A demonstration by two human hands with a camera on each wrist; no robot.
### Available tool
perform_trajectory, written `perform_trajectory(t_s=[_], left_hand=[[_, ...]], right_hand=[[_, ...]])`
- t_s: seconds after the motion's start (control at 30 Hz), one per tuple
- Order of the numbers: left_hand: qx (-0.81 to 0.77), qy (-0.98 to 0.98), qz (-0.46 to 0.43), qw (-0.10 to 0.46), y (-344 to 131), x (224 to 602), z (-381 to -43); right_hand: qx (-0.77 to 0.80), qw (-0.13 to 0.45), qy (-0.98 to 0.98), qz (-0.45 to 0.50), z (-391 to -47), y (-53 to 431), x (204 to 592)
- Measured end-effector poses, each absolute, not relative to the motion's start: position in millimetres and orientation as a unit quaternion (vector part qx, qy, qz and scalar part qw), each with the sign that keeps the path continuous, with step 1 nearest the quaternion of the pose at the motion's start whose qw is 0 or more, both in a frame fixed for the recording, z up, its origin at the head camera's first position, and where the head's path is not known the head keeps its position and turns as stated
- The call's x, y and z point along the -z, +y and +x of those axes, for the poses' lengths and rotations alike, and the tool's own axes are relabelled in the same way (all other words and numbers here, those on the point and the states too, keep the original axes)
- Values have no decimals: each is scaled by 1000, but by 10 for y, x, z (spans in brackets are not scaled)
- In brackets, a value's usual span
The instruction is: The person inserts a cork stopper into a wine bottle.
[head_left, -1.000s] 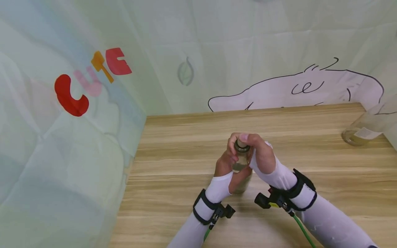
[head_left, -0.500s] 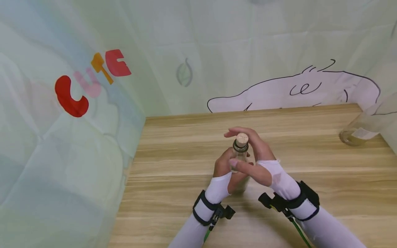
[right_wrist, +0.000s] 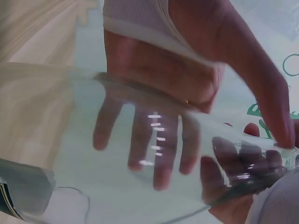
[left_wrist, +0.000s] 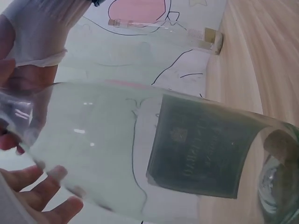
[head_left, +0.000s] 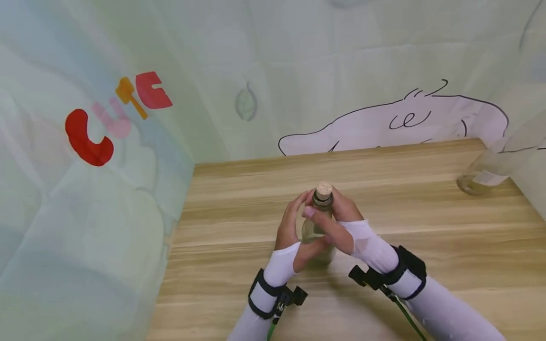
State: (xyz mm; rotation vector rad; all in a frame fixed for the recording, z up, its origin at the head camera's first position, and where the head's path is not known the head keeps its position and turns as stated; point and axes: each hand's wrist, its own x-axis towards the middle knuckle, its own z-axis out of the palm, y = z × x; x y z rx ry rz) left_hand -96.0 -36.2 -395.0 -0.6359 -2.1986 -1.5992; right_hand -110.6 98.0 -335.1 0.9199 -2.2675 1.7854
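Observation:
A tall clear glass bottle (head_left: 313, 232) with a cork (head_left: 324, 190) in its mouth stands upright between both hands. A dark label (left_wrist: 201, 144) shows low on it in the left wrist view. My right hand (head_left: 343, 220) grips the neck, thumb on the near side and fingers wrapped behind. My left hand (head_left: 291, 227) lies loosely along the bottle's left side, its fingers stretched up toward the neck. Through the glass in the right wrist view, the left fingers (right_wrist: 161, 149) look straight and spread apart.
A second clear bottle (head_left: 479, 177) with a pale label stands at the right side of the wooden table (head_left: 239, 199); its cork (left_wrist: 112, 22) shows in the left wrist view. Printed cloth (head_left: 239, 57) hangs behind and at the left of the table.
My right hand leaves the cork top, opens, and comes down round the neck. The left hand loosens from its grip and its fingers straighten upward beside the bottle. The cork is now uncovered.

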Motion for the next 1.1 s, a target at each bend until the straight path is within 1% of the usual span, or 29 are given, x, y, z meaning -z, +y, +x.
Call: perform_trajectory(t_s=[0.17,0.3,0.43,0.6,0.7,0.9,1.0,1.07,1.1], left_hand=[[555,-787,-208,173,-451,4136,-982],[550,-799,-185,158,-541,4284,-1013],[555,-804,-165,139,-636,4334,-1003],[547,-807,-163,150,-710,4371,-1015],[550,-803,-166,158,-733,4394,-1027],[568,-790,-160,164,-751,4208,-919],[570,-790,-152,165,-791,4159,-885],[569,-793,-143,162,-837,4155,-875],[570,-794,-138,160,-863,4157,-873]], right_hand=[[-610,47,-730,304,-1147,1035,3307],[-637,65,-703,311,-1207,1181,3225],[-663,107,-672,312,-1348,1457,3172],[-704,125,-645,270,-1535,1949,3104],[-701,154,-657,230,-1658,2278,3080],[-609,256,-746,86,-1928,2894,3162],[-591,290,-752,21,-2039,3200,3238],[-568,295,-768,-20,-2087,3409,3299],[-553,296,-778,-26,-2116,3530,3345]])
